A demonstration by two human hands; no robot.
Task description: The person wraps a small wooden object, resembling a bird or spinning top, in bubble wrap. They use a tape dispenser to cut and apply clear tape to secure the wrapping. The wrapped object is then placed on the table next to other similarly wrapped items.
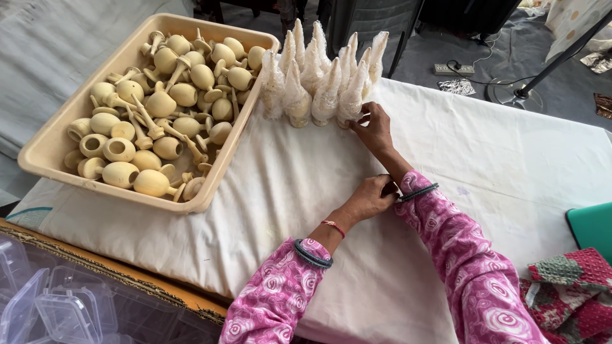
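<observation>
Several wrapped cone-shaped pieces [322, 73] in white netting stand in a cluster at the far side of the white cloth [299, 197]. My right hand [372, 127] reaches up to the rightmost wrapped piece [352, 95] and pinches its base. My left hand [370, 199] rests near my right wrist, fingers curled against the pink sleeve cuff and bangle. A beige plastic tray [48, 150] at the left holds several unwrapped pale wooden rattle-like pieces [162, 105].
Clear plastic boxes [54, 306] lie at the lower left below the table's edge. A green object [591, 224] and a red patterned cloth [570, 286] sit at the right. A power strip [453, 69] and stand base [516, 92] are on the floor beyond.
</observation>
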